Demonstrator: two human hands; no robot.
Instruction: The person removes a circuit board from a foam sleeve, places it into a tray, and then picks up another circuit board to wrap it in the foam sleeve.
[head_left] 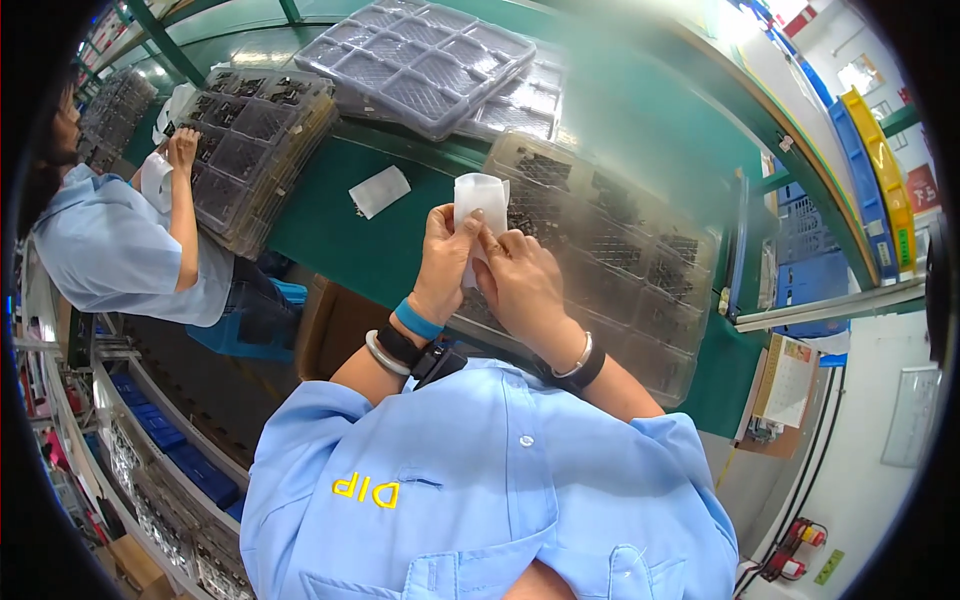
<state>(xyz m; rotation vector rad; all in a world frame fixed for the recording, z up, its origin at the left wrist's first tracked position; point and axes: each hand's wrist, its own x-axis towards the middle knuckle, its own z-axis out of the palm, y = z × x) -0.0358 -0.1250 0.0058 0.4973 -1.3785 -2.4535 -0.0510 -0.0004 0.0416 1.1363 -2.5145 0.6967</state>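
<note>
In front of my chest, above the green bench, I hold a small white paper-like packet [482, 194] upright. My left hand [443, 262] grips its lower part, with the thumb pressed on its front. My right hand [526, 283] meets it from the right, fingers bent and the fingertips closed at its lower front edge. Whether anything is inside the packet I cannot tell. Just right of my hands lies a clear divided plastic tray [640, 318], several compartments holding small dark parts. A second white packet [380, 191] lies flat on the bench to the left.
Empty-looking clear divided trays [425, 70] are stacked at the back. On the left a co-worker in a light blue shirt [120, 245] reaches over another tray stack [240, 165]. A cardboard box [340, 325] stands below the bench edge [330, 235]. Blue and yellow bins [875, 180] are at right.
</note>
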